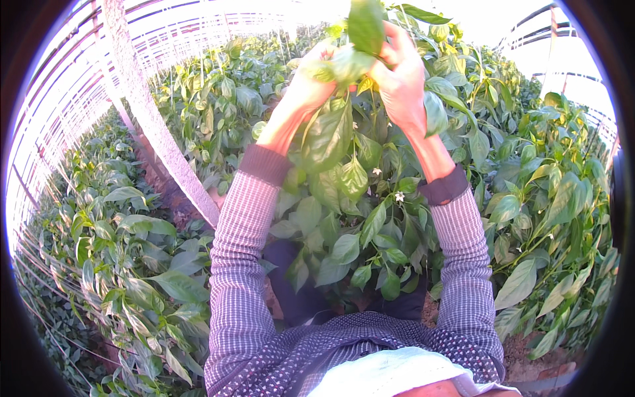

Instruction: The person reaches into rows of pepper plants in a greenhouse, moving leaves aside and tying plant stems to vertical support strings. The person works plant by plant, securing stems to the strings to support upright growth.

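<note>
Both hands are raised among the top leaves of a pepper plant (330, 136) in front of me. My left hand (315, 79) is curled at a leafy shoot, its fingertips partly covered by a blurred leaf. Opposite it, my right hand (404, 79) has thumb and fingers bent around the same pepper shoot (367, 30), whose broad green leaf stands up between the hands. Leaves hide the exact point of contact. Below the hands hang large glossy leaves and a few white flowers (399, 197).
A rough pale post (154, 119) slants down beside my left forearm. Dense pepper rows (540, 198) grow on the right, with more pepper plants (149, 248) on the left. Thin strings (54, 327) cross the lower left. Greenhouse framing (550, 49) rises behind.
</note>
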{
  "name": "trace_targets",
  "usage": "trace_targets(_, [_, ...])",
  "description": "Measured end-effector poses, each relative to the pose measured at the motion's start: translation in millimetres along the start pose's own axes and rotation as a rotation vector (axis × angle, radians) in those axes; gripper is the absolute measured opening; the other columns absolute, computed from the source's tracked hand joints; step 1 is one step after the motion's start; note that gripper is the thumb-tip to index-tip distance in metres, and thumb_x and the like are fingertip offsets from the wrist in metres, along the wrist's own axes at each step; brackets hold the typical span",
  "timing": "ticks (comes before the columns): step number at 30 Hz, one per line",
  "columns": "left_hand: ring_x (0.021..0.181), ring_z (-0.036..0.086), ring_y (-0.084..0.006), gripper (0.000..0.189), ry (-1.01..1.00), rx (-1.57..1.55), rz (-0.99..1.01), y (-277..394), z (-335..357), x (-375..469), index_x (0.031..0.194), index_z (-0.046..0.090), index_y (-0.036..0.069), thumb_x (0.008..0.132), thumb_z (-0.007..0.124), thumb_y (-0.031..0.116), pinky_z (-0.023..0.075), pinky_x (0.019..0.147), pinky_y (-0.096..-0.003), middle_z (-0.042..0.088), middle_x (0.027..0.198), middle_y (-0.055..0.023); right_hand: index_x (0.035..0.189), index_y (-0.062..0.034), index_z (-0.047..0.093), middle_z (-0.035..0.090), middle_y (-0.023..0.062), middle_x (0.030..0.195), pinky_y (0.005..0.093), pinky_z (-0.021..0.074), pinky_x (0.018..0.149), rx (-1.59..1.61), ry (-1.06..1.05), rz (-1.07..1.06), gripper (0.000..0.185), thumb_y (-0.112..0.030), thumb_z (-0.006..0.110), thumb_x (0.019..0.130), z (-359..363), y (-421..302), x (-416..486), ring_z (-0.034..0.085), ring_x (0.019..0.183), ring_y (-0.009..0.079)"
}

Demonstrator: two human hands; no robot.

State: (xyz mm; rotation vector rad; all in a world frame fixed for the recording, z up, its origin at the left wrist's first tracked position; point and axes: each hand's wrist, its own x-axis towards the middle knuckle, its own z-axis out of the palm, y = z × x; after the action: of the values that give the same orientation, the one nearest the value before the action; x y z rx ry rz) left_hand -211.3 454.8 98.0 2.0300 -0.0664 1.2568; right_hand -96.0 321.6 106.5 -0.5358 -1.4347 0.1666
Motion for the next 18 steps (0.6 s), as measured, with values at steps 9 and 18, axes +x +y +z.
trace_targets(9, [0.092,0.074,-0.0186,0.02,-0.144,-0.308,-0.213,-21,-20,-11,0.112,0.072,0.005,0.099,0.07,0.02,0.0545,0.075,-0.0284,0.074,0.107,-0.0047,0.145,0.007,0.042,0.067,0.0125,0.119,0.0311,0.0565,0.08,-0.242,-0.397,0.048,0.063,0.009,0.059,0.084,7,13,75,0.068,0.1,0.0201])
trace_targets(18, [0.105,0.071,-0.0179,0.017,-0.106,-0.38,-0.35,-23,-16,-8,0.11,0.068,0.01,0.099,0.072,0.024,0.0536,0.085,-0.0271,0.07,0.115,-0.0025,0.123,-0.0016,0.062,0.07,0.0159,0.112,0.0366,0.0576,0.084,0.367,0.025,0.163,0.033,-0.026,0.061,0.101,-34,68,97,0.07,0.101,0.0273])
